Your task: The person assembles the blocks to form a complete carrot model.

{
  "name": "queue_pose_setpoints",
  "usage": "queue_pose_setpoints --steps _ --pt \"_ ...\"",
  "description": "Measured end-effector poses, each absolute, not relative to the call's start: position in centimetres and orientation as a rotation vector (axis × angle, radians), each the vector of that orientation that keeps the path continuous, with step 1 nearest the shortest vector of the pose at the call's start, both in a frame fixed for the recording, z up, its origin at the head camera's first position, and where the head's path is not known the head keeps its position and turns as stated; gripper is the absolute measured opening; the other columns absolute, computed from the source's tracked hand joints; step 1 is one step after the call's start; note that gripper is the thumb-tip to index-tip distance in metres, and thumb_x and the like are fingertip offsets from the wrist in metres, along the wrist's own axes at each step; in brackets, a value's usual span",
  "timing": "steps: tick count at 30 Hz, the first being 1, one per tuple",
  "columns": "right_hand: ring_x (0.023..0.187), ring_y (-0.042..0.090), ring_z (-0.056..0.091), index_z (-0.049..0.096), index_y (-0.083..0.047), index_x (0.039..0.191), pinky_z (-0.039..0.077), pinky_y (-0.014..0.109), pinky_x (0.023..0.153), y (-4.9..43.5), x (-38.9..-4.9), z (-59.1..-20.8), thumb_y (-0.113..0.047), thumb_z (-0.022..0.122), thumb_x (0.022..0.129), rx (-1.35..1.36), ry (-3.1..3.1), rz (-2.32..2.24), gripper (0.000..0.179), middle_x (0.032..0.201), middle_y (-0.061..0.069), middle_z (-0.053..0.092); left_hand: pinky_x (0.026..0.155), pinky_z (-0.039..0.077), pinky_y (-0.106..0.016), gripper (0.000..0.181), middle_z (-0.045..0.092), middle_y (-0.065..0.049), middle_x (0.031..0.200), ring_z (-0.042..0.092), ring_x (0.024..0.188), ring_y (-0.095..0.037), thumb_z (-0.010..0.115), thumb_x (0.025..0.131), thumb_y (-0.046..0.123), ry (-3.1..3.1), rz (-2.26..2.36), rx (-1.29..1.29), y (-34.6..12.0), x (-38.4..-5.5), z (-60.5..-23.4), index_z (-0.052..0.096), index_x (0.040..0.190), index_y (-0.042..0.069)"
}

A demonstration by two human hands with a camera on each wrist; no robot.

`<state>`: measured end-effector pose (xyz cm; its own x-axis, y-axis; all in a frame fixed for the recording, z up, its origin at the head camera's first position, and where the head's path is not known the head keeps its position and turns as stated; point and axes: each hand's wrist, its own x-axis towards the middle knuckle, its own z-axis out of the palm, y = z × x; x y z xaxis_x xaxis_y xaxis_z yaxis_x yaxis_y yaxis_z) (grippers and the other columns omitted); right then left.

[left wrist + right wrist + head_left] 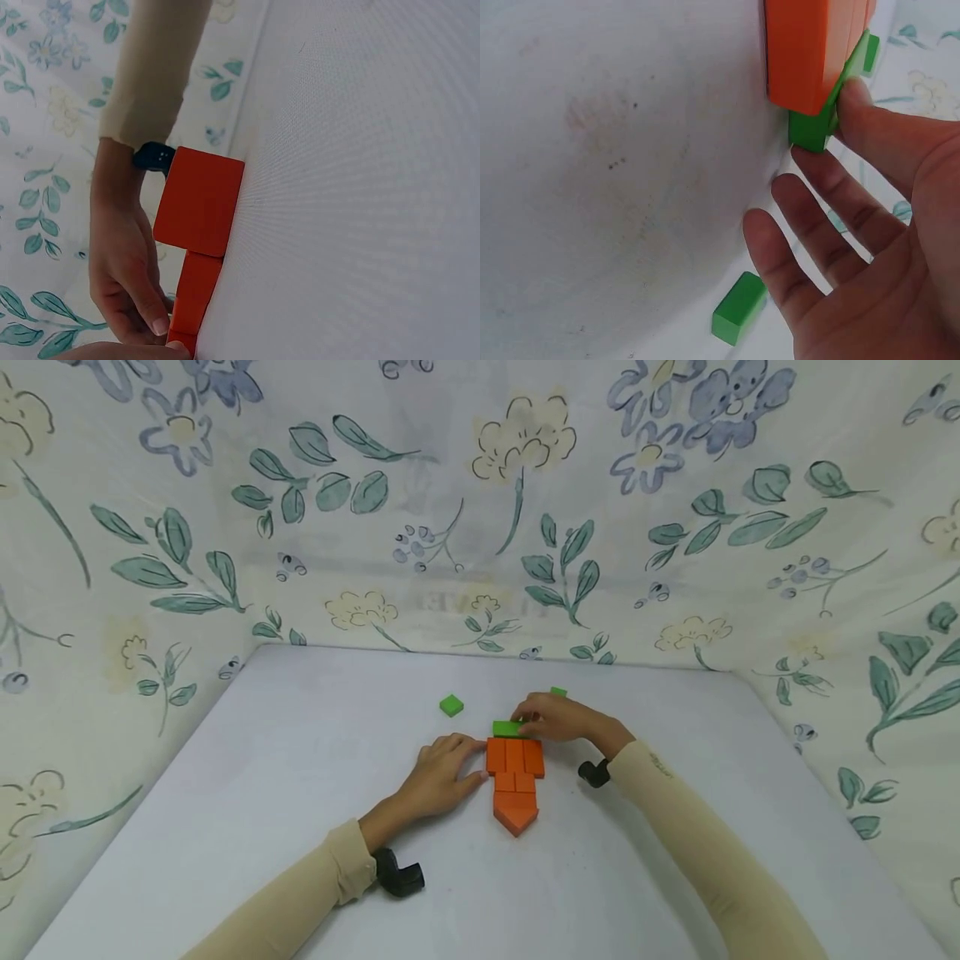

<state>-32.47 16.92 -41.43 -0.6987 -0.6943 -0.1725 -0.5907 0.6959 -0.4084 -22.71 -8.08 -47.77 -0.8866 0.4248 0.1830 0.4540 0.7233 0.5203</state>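
Orange blocks (pixel 513 757) lie fitted together on the white table, tapering towards me to a pointed orange block (pixel 516 814). Along their far edge sits a long green block (pixel 506 727). My right hand (pixel 558 717) pinches the green block at its right end. In the right wrist view the thumb lies on its top, a fingertip is at its end, and the other fingers are spread. On the left side my left hand (pixel 438 777) rests with extended fingers, a fingertip at the far left orange corner and the thumb by the narrower part.
One small green block (pixel 452 705) lies beyond the orange blocks to the left. Another green block (pixel 558 692) is partly hidden behind my right hand. Flower-patterned cloth (pixel 450 527) hangs around the table (pixel 315 718). A black wrist device (pixel 399 875) is on each wrist.
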Motion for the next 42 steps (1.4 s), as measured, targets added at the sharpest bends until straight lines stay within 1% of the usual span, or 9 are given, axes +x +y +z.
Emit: queue_pose_setpoints --steps 8,14,19,24,27,30,33,38,42 --pt "0.104 0.019 0.058 0.070 -0.010 0.122 0.052 0.035 0.096 17.1 -32.2 -41.0 -0.021 0.066 0.097 -0.939 2.552 -0.523 0.027 0.112 0.004 0.065 0.091 0.038 -0.039 0.048 0.058 -0.003 0.133 0.049 0.129 -0.025 0.068 0.095 0.036 -2.874 -0.887 -0.731 -8.0 -22.6 -47.5 0.057 0.138 0.018" --pt "0.102 0.018 0.056 0.069 -0.013 0.122 0.052 0.034 0.095 17.0 -32.1 -41.2 -0.023 0.065 0.098 -0.888 2.562 -0.516 0.026 0.111 0.003 0.065 0.090 0.038 -0.039 0.048 0.058 -0.003 0.132 0.049 0.128 -0.025 0.068 0.095 0.036 -2.875 -0.882 -0.734 -8.0 -22.5 -47.4 0.057 0.138 0.018" --pt "0.102 0.018 0.057 0.069 -0.014 0.123 0.052 0.035 0.097 17.2 -32.0 -41.5 -0.023 0.064 0.098 -0.880 2.565 -0.526 0.026 0.112 0.002 0.065 0.092 0.037 -0.039 0.048 0.058 -0.002 0.132 0.049 0.128 -0.025 0.068 0.095 0.036 -2.877 -0.884 -0.731 -8.1 -22.7 -47.7 0.056 0.138 0.018" --pt "0.102 0.018 0.059 0.066 -0.008 0.128 0.053 0.036 0.094 17.8 -31.3 -41.0 -0.018 0.061 0.100 -0.965 2.649 -0.574 0.031 0.114 0.005 0.066 0.091 0.037 -0.039 0.048 0.058 -0.002 0.133 0.050 0.128 -0.025 0.068 0.095 0.036 -2.880 -0.878 -0.731 -8.0 -22.7 -47.6 0.056 0.138 0.018" --pt "0.099 0.021 0.061 0.066 -0.002 0.125 0.055 0.039 0.091 18.5 -31.4 -40.4 -0.010 0.060 0.100 -0.990 2.799 -0.654 0.028 0.111 0.009 0.067 0.091 0.037 -0.039 0.048 0.058 -0.002 0.133 0.050 0.128 -0.025 0.067 0.095 0.036 -2.870 -0.874 -0.737 -8.0 -22.7 -47.5 0.056 0.138 0.018" --pt "0.097 0.025 0.062 0.067 0.001 0.120 0.055 0.041 0.088 19.6 -32.1 -40.2 -0.006 0.060 0.099 -0.881 2.962 -0.761 0.024 0.108 0.013 0.067 0.091 0.038 -0.040 0.048 0.058 -0.003 0.132 0.050 0.127 -0.025 0.068 0.095 0.035 -2.850 -0.879 -0.738 -8.0 -22.8 -47.3 0.057 0.138 0.017" --pt "0.099 0.028 0.062 0.066 0.003 0.119 0.054 0.042 0.087 20.8 -32.8 -40.8 -0.007 0.060 0.098 -0.705 3.040 -0.822 0.023 0.111 0.016 0.065 0.092 0.038 -0.041 0.048 0.059 -0.003 0.132 0.050 0.127 -0.026 0.069 0.094 0.034 -2.844 -0.895 -0.730 -8.0 -22.7 -47.4 0.057 0.137 0.016" --pt "0.108 0.034 0.061 0.061 0.004 0.128 0.054 0.044 0.091 22.5 -33.6 -42.6 -0.012 0.062 0.098 -0.431 2.979 -0.838 0.033 0.120 0.021 0.062 0.092 0.038 -0.040 0.049 0.059 -0.002 0.132 0.050 0.128 -0.025 0.068 0.095 0.036 -2.861 -0.872 -0.737 -8.1 -22.7 -47.8 0.057 0.138 0.017" --pt "0.115 0.035 0.060 0.057 0.002 0.134 0.052 0.046 0.095 23.0 -34.2 -43.5 -0.017 0.062 0.099 -0.361 2.901 -0.814 0.040 0.126 0.021 0.061 0.091 0.038 -0.040 0.048 0.059 -0.002 0.131 0.050 0.127 -0.025 0.069 0.094 0.035 -2.842 -0.879 -0.746 -8.1 -22.6 -47.9 0.057 0.137 0.016"
